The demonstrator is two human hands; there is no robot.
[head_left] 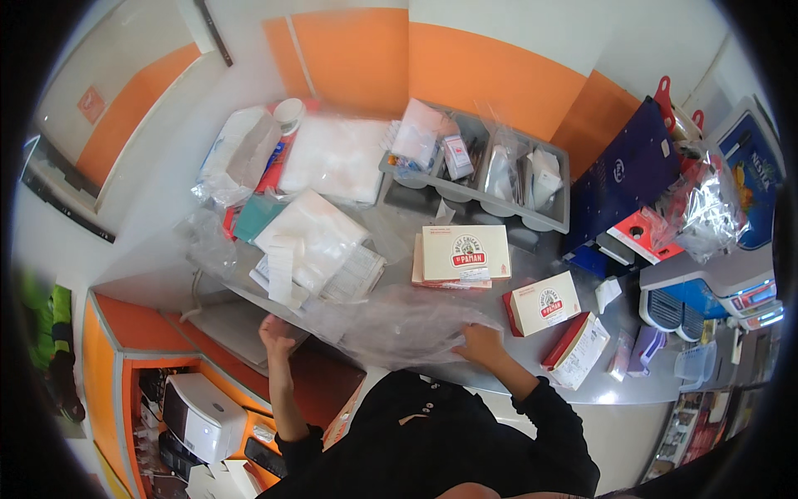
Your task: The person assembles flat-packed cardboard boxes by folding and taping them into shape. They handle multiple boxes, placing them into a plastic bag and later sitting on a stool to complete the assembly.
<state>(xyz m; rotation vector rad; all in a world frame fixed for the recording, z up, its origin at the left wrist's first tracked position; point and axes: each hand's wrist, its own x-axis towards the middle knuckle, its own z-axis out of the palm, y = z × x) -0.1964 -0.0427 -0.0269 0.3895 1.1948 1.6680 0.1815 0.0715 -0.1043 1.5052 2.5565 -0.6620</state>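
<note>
A thin clear plastic bag (386, 328) spreads along the front of the grey metal table, rumpled and partly see-through. My right hand (482, 343) is closed on the bag's right end, close to the table's front edge. Left of the bag, just off the table edge, my left hand (277, 334) is raised with loosely bent fingers and nothing visible in it. Beyond the bag sit stacked cream food boxes (465, 252). Right of them stand a cream-and-red box (542, 303) and another red-sided box (577, 351) with a paper slip on top.
White plastic packs (332, 158) and papers (353, 274) cover the table's left part. A grey compartment tray (499, 200) holds packets at the back. To the right are a dark blue box (619, 175) and a drinks machine (706, 287). A white printer-like device (199, 416) sits low left.
</note>
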